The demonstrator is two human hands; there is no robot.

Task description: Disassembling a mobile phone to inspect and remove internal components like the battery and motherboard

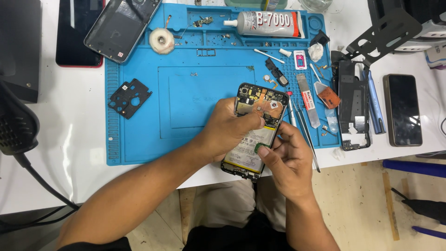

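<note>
A white glue tube (269, 23) with a white nozzle is lying crosswise along the far edge of the blue repair mat (139, 139), its nozzle pointing left, red lettering running along its side. Just right of it, a small white card (300, 59) with a pink patch is sitting on the mat. Further down, a flat metal pry tool (308, 100) is carrying a red-and-white label near its middle. A roll of white tape (161, 40) is resting left of the tube.

The opened smartphone (256, 130), back cover off, is lying over the mat's near edge, partly over the white table (69, 158). Its long axis is running from near to far, tilted slightly right at the top; the circuit board end is pointing away from the person, and the battery with its pale label is facing up.

The left hand (227, 130) is gripping the phone across its left side, fingers curled closed over the board. The right hand (285, 155) is pinching a small green piece (259, 148) between thumb and fingertip, against the battery.

A second phone (402, 109) is lying screen up at the right.
</note>
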